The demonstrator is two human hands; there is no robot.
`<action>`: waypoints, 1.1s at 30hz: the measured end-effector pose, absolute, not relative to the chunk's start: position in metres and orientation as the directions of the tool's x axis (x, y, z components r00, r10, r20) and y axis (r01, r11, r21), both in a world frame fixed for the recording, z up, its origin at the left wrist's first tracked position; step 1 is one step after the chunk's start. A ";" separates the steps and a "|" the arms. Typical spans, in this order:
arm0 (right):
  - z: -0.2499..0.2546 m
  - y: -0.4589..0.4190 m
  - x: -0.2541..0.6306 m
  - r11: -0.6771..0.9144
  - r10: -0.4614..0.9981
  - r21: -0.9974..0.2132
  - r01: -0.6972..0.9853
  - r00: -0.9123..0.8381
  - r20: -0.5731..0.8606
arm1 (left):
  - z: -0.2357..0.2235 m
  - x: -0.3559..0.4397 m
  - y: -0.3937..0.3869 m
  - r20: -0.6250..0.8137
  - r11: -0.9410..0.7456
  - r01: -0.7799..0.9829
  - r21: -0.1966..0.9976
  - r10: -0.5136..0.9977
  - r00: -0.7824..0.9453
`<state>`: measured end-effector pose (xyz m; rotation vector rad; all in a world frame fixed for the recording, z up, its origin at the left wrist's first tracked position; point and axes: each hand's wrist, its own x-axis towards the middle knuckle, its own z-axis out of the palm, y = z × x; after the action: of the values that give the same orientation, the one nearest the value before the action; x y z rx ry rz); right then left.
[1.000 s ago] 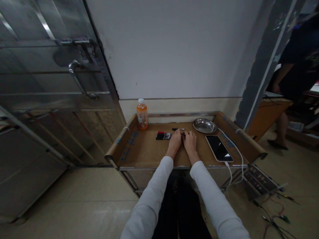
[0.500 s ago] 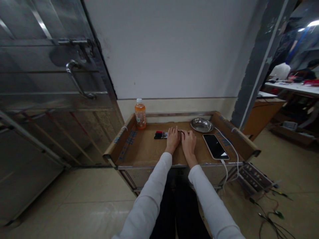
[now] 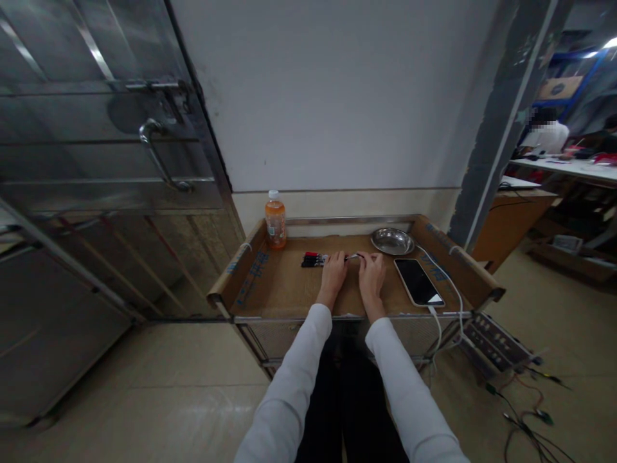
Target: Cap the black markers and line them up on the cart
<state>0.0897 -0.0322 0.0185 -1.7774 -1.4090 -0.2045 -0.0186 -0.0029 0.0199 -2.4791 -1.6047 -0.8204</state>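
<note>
A black and white marker pen (image 3: 353, 256) stretches between my two hands over the cardboard-lined cart top. My left hand (image 3: 333, 273) has its fingers closed round the pen's left end. At the other end, my right hand (image 3: 371, 273) pinches the pen between its fingertips. Several marker pens (image 3: 313, 260), black ones and one with a red cap, lie side by side just left of my left hand, which partly covers their right ends.
A bottle of orange drink (image 3: 276, 222) stands at the back left of the cart (image 3: 277, 292). A shallow metal dish (image 3: 393, 242) sits at the back right, with a phone (image 3: 418, 283) and its white cable (image 3: 456, 283) nearer me. A metal door (image 3: 110, 161) is on the left.
The marker pen that lay behind my hands is now held between them. My left hand moved left to the row of pens, and the hands are farther apart.
</note>
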 end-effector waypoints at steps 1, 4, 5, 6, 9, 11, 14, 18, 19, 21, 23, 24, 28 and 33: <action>0.018 -0.032 0.090 -0.013 0.727 -0.508 0.861 0.357 0.586 | 0.020 -0.020 -0.005 0.481 -0.447 0.869 0.214 0.822 0.304; 0.016 -0.030 0.091 0.009 0.728 -0.512 0.859 0.346 0.592 | 0.021 -0.022 -0.010 0.493 -0.440 0.877 0.193 0.816 0.302; 0.015 -0.030 0.091 0.012 0.726 -0.514 0.858 0.346 0.594 | 0.022 -0.022 -0.011 0.495 -0.436 0.880 0.190 0.816 0.298; 0.014 -0.030 0.091 0.013 0.725 -0.517 0.856 0.348 0.595 | 0.022 -0.022 -0.012 0.497 -0.434 0.881 0.189 0.816 0.295; 0.012 -0.029 0.092 0.013 0.728 -0.529 0.848 0.355 0.586 | 0.023 -0.023 -0.014 0.508 -0.434 0.880 0.193 0.811 0.289; 0.011 -0.028 0.092 0.022 0.744 -0.526 0.850 0.338 0.577 | 0.022 -0.023 -0.015 0.514 -0.439 0.876 0.199 0.808 0.288; 0.011 -0.028 0.092 0.034 0.773 -0.505 0.862 0.298 0.561 | 0.021 -0.024 -0.015 0.525 -0.449 0.868 0.212 0.801 0.286; 0.017 -0.028 0.089 0.203 0.814 -0.459 0.865 0.111 0.570 | 0.021 -0.024 -0.015 0.537 -0.440 0.866 0.239 0.803 0.259; 0.019 -0.028 0.088 0.275 0.819 -0.436 0.857 0.029 0.573 | 0.021 -0.025 -0.015 0.540 -0.422 0.871 0.253 0.809 0.235; 0.022 -0.030 0.085 0.362 0.824 -0.408 0.838 -0.083 0.561 | 0.022 -0.026 -0.015 0.547 -0.366 0.886 0.286 0.821 0.163; 0.023 -0.030 0.082 0.362 0.839 -0.399 0.842 -0.108 0.534 | 0.023 -0.027 -0.018 0.559 -0.285 0.906 0.314 0.827 0.066; 0.023 -0.030 0.080 0.361 0.841 -0.385 0.850 -0.118 0.528 | 0.024 -0.028 -0.019 0.563 -0.234 0.916 0.326 0.826 0.010; 0.014 -0.026 0.080 0.358 0.831 -0.301 0.884 -0.154 0.535 | 0.026 -0.029 -0.026 0.547 -0.022 0.942 0.335 0.818 -0.175; 0.001 -0.020 0.082 0.124 0.893 -0.318 0.940 0.035 0.449 | 0.023 -0.028 -0.031 0.517 0.104 0.951 0.290 0.820 -0.247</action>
<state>0.0821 -0.0203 0.0006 -1.7676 -1.8554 -0.1113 -0.0282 -0.0308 0.0232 -1.7688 -2.1535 -0.8523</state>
